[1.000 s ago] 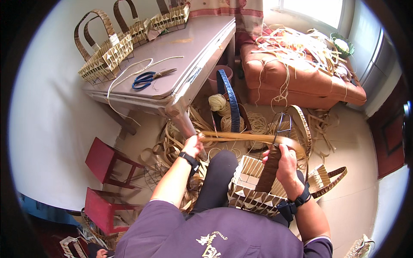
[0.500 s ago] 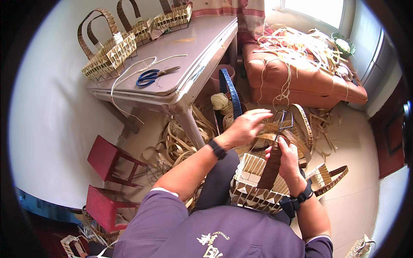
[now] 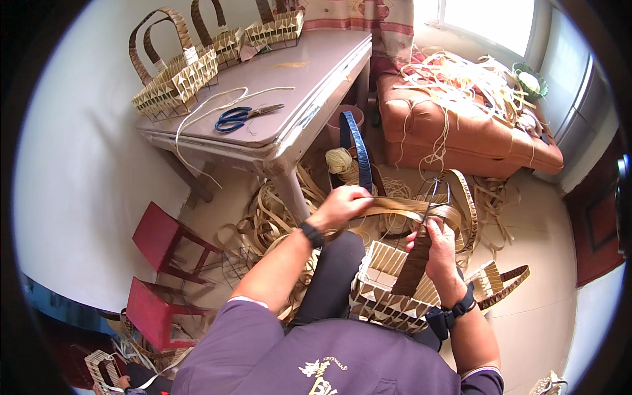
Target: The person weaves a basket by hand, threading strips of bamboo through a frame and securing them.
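Note:
A woven cream-and-brown basket [image 3: 368,305] rests on my lap. Its handle [image 3: 413,266], wrapped in dark brown strip, rises from it, with bare wire frame [image 3: 439,189] showing at the top. My right hand [image 3: 440,249] is closed around the handle just below the bare wire. A shiny tan strip [image 3: 398,205] stretches from the handle's top to my left hand [image 3: 342,205], whose closed fingers grip it and pull it out to the left. More of the strip loops on the far side of my right hand.
Scissors [image 3: 247,117] with blue handles lie on the table [image 3: 316,72], near finished baskets [image 3: 178,82]. Loose strips cover the orange sofa [image 3: 447,138] and floor. Red stools [image 3: 160,237] stand left. Another basket [image 3: 490,280] sits to my right. Part of another person [image 3: 125,382] shows at lower left.
My left hand has moved left and down from beside the handle's top, and now pulls the tan strip taut. My right hand keeps its hold on the handle.

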Demonstrator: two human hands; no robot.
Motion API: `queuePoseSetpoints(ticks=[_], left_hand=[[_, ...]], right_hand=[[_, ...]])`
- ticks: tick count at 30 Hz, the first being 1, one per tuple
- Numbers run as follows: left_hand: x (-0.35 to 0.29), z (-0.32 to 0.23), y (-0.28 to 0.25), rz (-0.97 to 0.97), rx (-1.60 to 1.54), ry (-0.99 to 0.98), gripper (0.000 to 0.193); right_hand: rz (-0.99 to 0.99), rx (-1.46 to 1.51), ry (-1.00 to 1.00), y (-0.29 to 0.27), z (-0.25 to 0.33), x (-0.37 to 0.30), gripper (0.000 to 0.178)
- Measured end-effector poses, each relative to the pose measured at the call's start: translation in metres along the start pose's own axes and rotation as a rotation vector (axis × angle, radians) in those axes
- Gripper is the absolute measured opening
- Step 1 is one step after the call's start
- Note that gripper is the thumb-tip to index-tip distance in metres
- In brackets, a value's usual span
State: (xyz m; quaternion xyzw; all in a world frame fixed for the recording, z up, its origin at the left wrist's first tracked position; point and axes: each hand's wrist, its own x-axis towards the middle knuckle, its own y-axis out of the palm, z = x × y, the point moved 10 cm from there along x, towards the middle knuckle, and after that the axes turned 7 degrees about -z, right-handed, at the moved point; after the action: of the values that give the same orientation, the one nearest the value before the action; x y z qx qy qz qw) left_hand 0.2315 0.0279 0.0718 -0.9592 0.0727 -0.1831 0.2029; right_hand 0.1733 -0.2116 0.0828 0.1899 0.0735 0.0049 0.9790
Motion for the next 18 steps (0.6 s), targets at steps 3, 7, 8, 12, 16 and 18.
queuePoseSetpoints(ticks=[3,7,8,12,16,18], left_hand=[[-0.089,0.118,-0.085,-0.193,0.425,-0.17,0.026],[-0.38,0.284,-0.305,-0.354,0.924,-1.192,0.046],[-0.455,0.284,-0.32,-0.471,0.924,-1.284,0.046],[-0.557,0.245,-0.327,-0.998,1.082,-1.714,0.046],[-0.47,0.253,-0.301,-1.018,0.921,-1.189,0.034],[-0.396,0.241,-0.287,-1.058,0.53,-0.782,0.032]], right_hand=[[-0.016,-0.025,0.018,-0.001,-0.005,-0.002,0.026],[0.104,0.033,0.033,0.039,-0.01,0.004,0.025],[0.092,0.05,0.014,0.029,-0.01,0.005,0.024],[0.029,0.022,-0.021,0.0,-0.008,0.004,0.023],[-0.002,0.018,-0.014,0.004,-0.009,0.004,0.024],[0.095,0.025,-0.003,0.034,-0.009,0.006,0.024]])
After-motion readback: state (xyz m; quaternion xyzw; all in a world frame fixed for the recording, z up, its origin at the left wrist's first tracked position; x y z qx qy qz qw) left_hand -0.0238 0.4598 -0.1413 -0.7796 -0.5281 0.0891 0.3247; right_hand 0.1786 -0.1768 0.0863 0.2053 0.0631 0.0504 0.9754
